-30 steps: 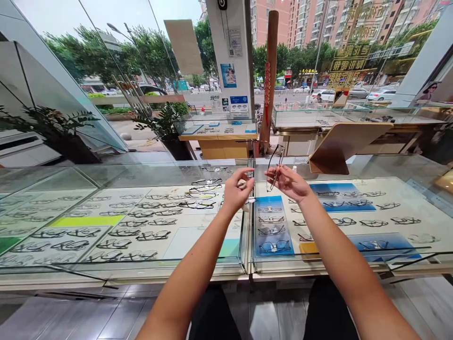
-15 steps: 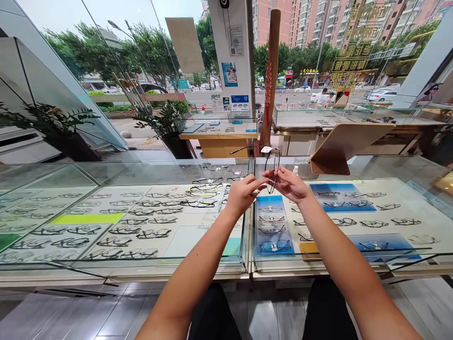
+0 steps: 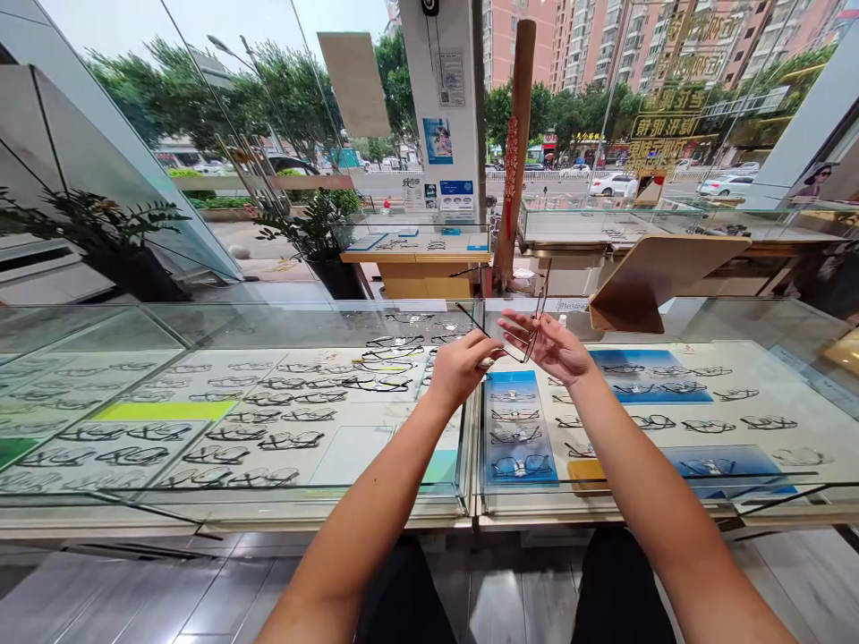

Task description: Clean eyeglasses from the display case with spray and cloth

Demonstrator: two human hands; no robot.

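A thin dark-framed pair of glasses [image 3: 540, 300] is held up above the glass counter, between my two hands. My left hand [image 3: 463, 365] is closed on one temple arm, whose tip sticks out up and to the left. With thumb and finger my right hand [image 3: 554, 349] pinches the front frame, its other fingers spread toward the left. The other temple arm reaches left above the hands. Below, a blue tray [image 3: 551, 447] holding several glasses lies inside the counter.
Many glasses [image 3: 292, 440] lie in rows in the glass counter [image 3: 234, 523]. A wooden stand [image 3: 661, 273] rests on its right part. A small white bottle [image 3: 562, 320] is behind my right hand. Potted plants [image 3: 328, 241] and another display case [image 3: 416, 258] are further back.
The glasses have turned and shifted right, with one temple arm now swung out to the left. My right hand has moved slightly right and its fingers have spread.
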